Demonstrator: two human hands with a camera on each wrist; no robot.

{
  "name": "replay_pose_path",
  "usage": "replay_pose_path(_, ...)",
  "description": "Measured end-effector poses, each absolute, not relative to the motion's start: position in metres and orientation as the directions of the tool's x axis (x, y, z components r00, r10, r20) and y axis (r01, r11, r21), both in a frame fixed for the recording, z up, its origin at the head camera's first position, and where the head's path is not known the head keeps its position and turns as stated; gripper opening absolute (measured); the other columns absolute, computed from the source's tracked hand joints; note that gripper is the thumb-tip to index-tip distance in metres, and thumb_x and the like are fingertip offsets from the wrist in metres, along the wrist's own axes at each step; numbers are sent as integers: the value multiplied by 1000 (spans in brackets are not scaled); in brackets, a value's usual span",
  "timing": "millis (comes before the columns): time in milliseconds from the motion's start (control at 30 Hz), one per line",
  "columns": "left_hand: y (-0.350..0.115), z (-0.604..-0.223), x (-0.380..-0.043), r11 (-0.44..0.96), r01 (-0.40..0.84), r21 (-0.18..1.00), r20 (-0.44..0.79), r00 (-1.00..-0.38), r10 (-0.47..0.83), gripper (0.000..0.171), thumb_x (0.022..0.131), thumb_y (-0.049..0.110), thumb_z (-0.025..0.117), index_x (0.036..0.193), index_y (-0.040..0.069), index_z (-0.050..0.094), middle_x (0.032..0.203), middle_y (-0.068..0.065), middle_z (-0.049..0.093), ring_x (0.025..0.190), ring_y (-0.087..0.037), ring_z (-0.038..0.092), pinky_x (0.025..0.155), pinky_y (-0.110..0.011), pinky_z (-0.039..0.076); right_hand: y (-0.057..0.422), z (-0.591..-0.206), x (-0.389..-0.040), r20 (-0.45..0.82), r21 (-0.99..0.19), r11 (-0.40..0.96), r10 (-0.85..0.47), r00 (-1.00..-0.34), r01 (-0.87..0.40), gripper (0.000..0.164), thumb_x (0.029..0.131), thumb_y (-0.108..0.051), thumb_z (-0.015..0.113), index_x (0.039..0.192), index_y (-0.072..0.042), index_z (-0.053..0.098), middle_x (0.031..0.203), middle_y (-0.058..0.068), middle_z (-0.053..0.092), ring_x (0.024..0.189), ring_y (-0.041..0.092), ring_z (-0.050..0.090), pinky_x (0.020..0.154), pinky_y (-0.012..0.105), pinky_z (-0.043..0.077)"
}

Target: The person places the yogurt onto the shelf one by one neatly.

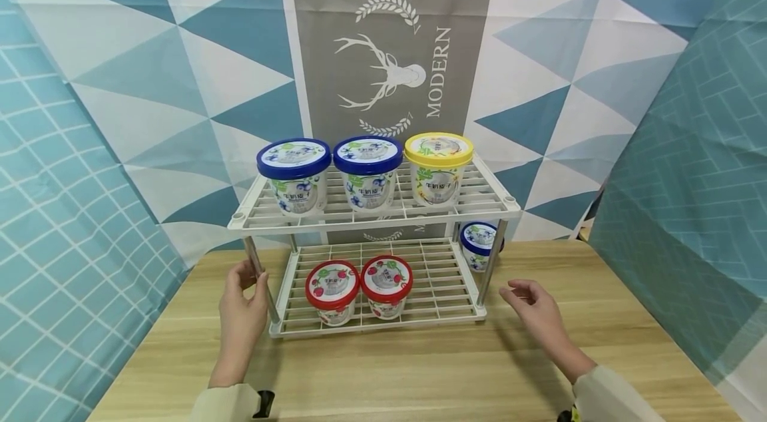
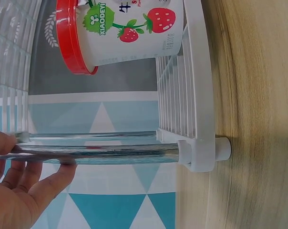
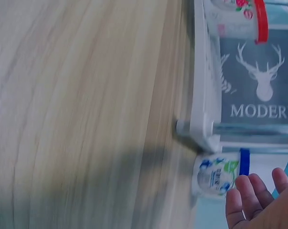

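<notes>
A two-tier white rack (image 1: 383,229) with metal posts stands on the wooden table. My left hand (image 1: 242,305) holds its front left post (image 2: 110,152), thumb and fingers about the metal. To the right of the rack, my right hand (image 1: 537,310) hovers over the table with loosely bent fingers and nothing in it. Two blue-lidded tubs (image 1: 367,172) and a yellow-lidded tub (image 1: 439,169) stand on the upper shelf. On the lower shelf are two red-lidded tubs (image 1: 333,292) with strawberry pictures. Another blue-lidded tub (image 1: 477,245) is behind the right front post, partly hidden.
The wooden table (image 1: 383,375) extends in front of the rack and to both sides. A patterned cloth with a deer print (image 1: 389,76) hangs behind, and blue tile-patterned cloths (image 1: 54,209) hang at both sides.
</notes>
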State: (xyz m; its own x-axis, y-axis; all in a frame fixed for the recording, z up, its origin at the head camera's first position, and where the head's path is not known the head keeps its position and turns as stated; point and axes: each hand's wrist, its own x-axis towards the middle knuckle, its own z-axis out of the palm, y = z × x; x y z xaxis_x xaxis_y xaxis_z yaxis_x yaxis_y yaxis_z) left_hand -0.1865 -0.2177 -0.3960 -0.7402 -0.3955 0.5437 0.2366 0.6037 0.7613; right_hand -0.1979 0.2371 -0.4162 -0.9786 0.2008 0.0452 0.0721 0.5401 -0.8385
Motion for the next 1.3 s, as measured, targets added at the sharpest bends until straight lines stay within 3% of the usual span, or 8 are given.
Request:
replay_pose_path(367,-218,-395,-186,606,254,753,563,-726,-394,28,92,4,55,118,-5,47,103,-20,61,97,-32,59,66,5,35,249,-425,-217,-22,-818,561,188,-982,126,66,88,-51,58,129,-1,46,119,20,56,103,27,56,73,25,45)
replay_pose_path(633,-218,-396,-187,615,241,751,559,-728,-397,28,92,4,56,117,-3,48,103,-18,61,97,-27,59,65,4,35,252,-430,-234,-24,-813,562,229,-973,152,71,86,-54,58,131,0,44,121,23,54,101,29,57,69,25,44)
replay_pose_path(1000,-217,-395,-186,617,269,740,585,-711,-391,27,91,3,57,115,-5,48,100,-20,61,95,-34,60,66,4,35,253,-437,-256,-29,-805,571,238,-971,164,70,87,-48,59,132,3,43,119,26,53,95,29,57,64,25,44)
replay_pose_path(1100,-217,-395,-186,615,269,742,582,-713,-391,27,91,3,57,115,-5,48,100,-20,61,95,-35,60,66,4,35,253,-439,-261,-26,-802,578,223,-974,153,72,88,-47,58,134,4,39,122,28,51,100,33,56,68,28,47)
replay_pose_path(1300,-217,-396,-186,613,254,748,569,-721,-396,27,92,4,56,116,-4,48,101,-20,61,96,-34,60,67,5,34,252,-441,-272,-50,-813,564,182,-982,146,82,87,-48,58,141,5,26,132,33,41,120,44,45,91,48,45)
